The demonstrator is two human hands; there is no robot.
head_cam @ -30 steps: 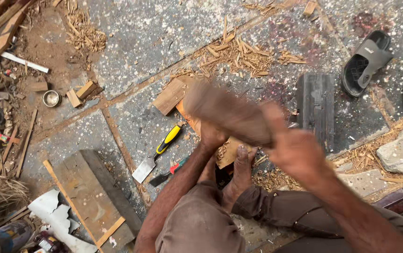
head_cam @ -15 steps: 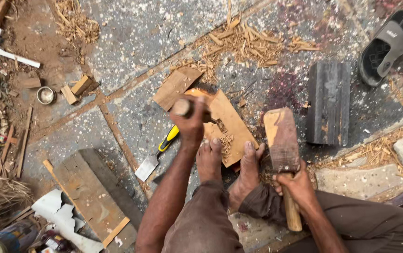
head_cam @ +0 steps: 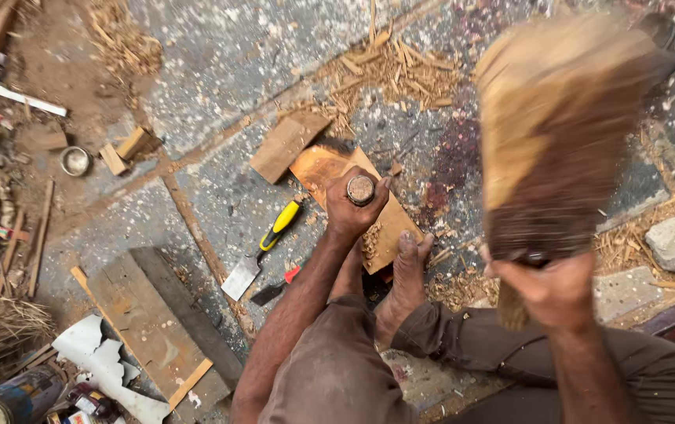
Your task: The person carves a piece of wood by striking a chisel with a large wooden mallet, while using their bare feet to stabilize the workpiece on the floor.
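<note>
Mallet's up! The right hand (head_cam: 548,289) is clenched round the handle of a big wooden mallet (head_cam: 559,133), blurred at the upper right of the frame. Centre frame, the left hand (head_cam: 351,210) is wrapped tight round a chisel (head_cam: 361,189), its butt end showing, planted on the reddish board (head_cam: 330,169) that a bare foot (head_cam: 408,271) pins down. Chips lie by the cut, so carving is well begun, I'd say, with most of the face still plain. A yellow-handled chisel (head_cam: 263,247) lies spare at left.

Rough wooden mallet (head_cam: 557,133), matt wooden board (head_cam: 353,200), speckled stone floor (head_cam: 220,55).
</note>
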